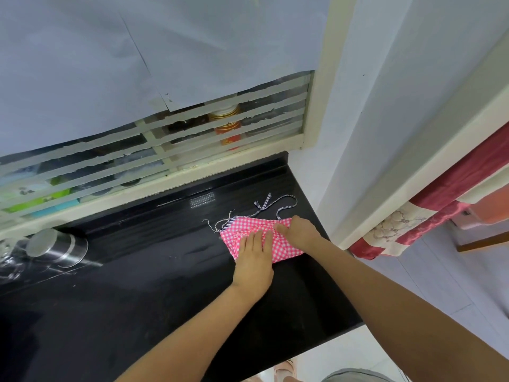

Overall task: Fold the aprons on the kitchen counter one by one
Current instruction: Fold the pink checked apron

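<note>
Where the glossy black kitchen counter [137, 285] reaches its far right corner, a pink-and-white checked apron [285, 245] is laid in a compact folded bundle. Its long axis runs left to right, with the right end slightly nearer. Its navy-and-white striped ties [261, 204] trail from the far edge and point towards the far wall.

The left hand [253, 257] is pressed flat on the near left part of the bundle, fingers straight and together. The right hand [301, 230] is set on the right end with its fingers bent over the fabric; whether the cloth is pinched cannot be told.

A shiny steel cylindrical canister [59, 248] is seen at the far left of the counter, well apart from the apron. Behind the counter a cream-framed slatted window [192, 177] is partly covered by pale paper sheets [82, 64], and a red-and-gold tin [227, 128] shows through the slats. A white wall [385, 106] closes the right side, near the bundle. Bare counter lies to the left and near side. Pale floor tiles [344, 351] are seen beyond the near edge.
</note>
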Motion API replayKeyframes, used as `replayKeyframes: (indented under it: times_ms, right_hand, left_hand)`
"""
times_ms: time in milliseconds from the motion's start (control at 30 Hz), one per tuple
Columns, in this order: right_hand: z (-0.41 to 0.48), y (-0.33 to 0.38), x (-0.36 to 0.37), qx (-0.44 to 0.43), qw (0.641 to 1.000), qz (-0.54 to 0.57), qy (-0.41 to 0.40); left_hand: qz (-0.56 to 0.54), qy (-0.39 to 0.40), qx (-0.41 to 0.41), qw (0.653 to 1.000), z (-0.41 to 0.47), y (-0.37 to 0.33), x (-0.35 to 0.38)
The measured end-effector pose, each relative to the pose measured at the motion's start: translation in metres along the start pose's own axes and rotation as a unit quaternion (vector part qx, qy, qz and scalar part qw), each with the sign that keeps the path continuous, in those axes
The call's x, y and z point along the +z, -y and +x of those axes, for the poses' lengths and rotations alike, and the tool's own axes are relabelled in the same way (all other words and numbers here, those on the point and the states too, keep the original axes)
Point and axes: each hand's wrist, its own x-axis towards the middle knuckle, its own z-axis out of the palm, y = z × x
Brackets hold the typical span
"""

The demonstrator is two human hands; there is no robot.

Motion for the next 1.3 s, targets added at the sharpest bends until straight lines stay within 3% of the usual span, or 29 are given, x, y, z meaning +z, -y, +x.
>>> replayKeyframes:
  times_ms: [167, 267, 333, 367, 400, 467, 533, 600, 633, 767, 867, 900, 967, 1000, 1033, 1067, 1100, 1133, 1200, 1300]
  right_hand:
    - [-0.009, 0.004, -0.006, 0.032, 0.993, 0.112, 0.013]
    - [-0.022, 0.002, -0.015, 0.019, 0.957, 0.289, 0.022]
    - [-0.034, -0.006, -0.022, -0.032, 0.944, 0.329, -0.008]
    - [-0.038, -0.013, -0.026, -0.058, 0.948, 0.313, -0.030]
    - [-0.046, -0.017, -0.030, -0.088, 0.950, 0.297, -0.043]
    - [-0.061, -0.022, -0.038, -0.141, 0.946, 0.289, -0.033]
    - [-0.077, -0.022, -0.045, -0.164, 0.935, 0.314, 0.025]
    - [-0.091, -0.018, -0.049, -0.181, 0.914, 0.348, 0.104]
    - [-0.093, -0.016, -0.047, -0.181, 0.909, 0.359, 0.108]
    - [-0.105, -0.006, -0.037, -0.159, 0.929, 0.335, -0.011]
    - [-0.114, 0.018, -0.028, -0.166, 0.921, 0.352, -0.003]
    - [-0.125, 0.021, -0.025, -0.234, 0.910, 0.336, -0.069]
    - [-0.132, 0.016, -0.016, -0.286, 0.848, 0.328, -0.302]
    - [-0.134, 0.021, -0.011, -0.194, 0.858, 0.318, -0.353]
    - [-0.145, 0.024, -0.014, -0.234, 0.911, 0.258, -0.219]
    - [-0.141, 0.033, -0.014, -0.221, 0.947, 0.211, -0.096]
    - [-0.141, 0.038, -0.017, -0.197, 0.964, 0.179, -0.013]
    - [-0.152, 0.025, -0.027, -0.230, 0.954, 0.191, 0.010]
    - [-0.152, 0.021, -0.030, -0.270, 0.926, 0.260, -0.033]
    - [-0.148, 0.029, -0.038, -0.229, 0.951, 0.192, -0.081]
  left_hand:
    - [0.035, 0.039, -0.009, 0.999, 0.033, 0.003, -0.034]
    - [-0.041, 0.090, -0.037, 0.994, 0.048, 0.012, -0.053]
    - [-0.137, 0.119, -0.081, 0.980, 0.051, 0.021, -0.067]
    - [-0.223, 0.145, -0.117, 0.957, 0.050, 0.026, -0.071]
    - [-0.334, 0.181, -0.159, 0.911, 0.047, 0.031, -0.075]
    - [-0.534, 0.252, -0.219, 0.777, 0.036, 0.036, -0.088]
    - [-0.640, 0.309, -0.209, 0.672, 0.022, 0.037, -0.096]
    - [-0.694, 0.337, -0.186, 0.608, 0.013, 0.037, -0.100]
    - [-0.704, 0.340, -0.184, 0.596, 0.010, 0.038, -0.103]
    - [-0.707, 0.317, -0.193, 0.602, -0.001, 0.037, -0.112]
    - [-0.726, 0.242, -0.228, 0.602, -0.007, 0.033, -0.119]
    - [-0.734, 0.207, -0.249, 0.598, -0.007, 0.032, -0.121]
    - [-0.738, 0.136, -0.284, 0.597, -0.008, 0.032, -0.125]
    - [-0.734, 0.109, -0.293, 0.603, -0.010, 0.033, -0.126]
    - [-0.731, 0.091, -0.296, 0.608, -0.012, 0.032, -0.127]
    - [-0.730, 0.080, -0.295, 0.611, -0.014, 0.031, -0.129]
    - [-0.730, 0.073, -0.294, 0.613, -0.016, 0.031, -0.129]
    - [-0.729, 0.068, -0.294, 0.614, -0.017, 0.030, -0.130]
    - [-0.733, 0.057, -0.297, 0.610, -0.019, 0.031, -0.132]
    - [-0.741, 0.043, -0.300, 0.599, -0.022, 0.035, -0.133]
